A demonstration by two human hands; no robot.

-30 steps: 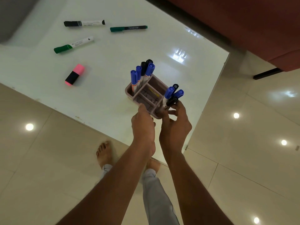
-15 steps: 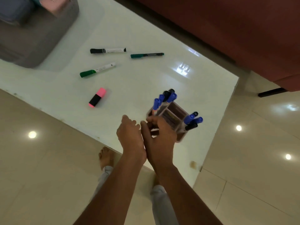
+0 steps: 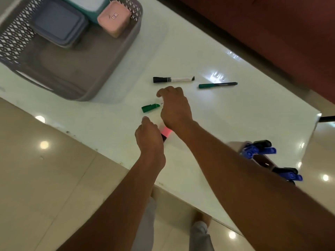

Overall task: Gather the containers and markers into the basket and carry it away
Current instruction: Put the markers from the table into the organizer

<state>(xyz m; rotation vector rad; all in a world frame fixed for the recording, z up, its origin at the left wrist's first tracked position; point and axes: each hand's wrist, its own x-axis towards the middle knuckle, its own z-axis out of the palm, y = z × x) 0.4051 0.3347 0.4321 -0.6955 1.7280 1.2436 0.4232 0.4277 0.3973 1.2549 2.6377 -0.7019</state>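
Note:
A grey mesh basket (image 3: 108, 73) stands on the white table at the upper left. Inside it are a blue-grey container (image 3: 58, 24), a teal one (image 3: 87, 4) and a pink one (image 3: 114, 18). My right hand (image 3: 175, 107) hangs curled over the white body of a green-capped marker (image 3: 150, 108), hiding it. My left hand (image 3: 149, 136) is curled over the black end of a pink highlighter (image 3: 166, 132). A black-capped marker (image 3: 173, 79) and a teal pen (image 3: 217, 85) lie beyond. A holder of blue markers (image 3: 261, 154) stands behind my right forearm.
The table's near edge (image 3: 108, 156) runs diagonally from left to lower right over a glossy tiled floor (image 3: 45, 187). A dark red sofa (image 3: 272, 33) lines the far side. My legs and a foot show below the table edge.
Both hands have left the marker holder, which now stands at the right, and moved left to the loose green marker and pink highlighter. The view has swung left, showing the basket.

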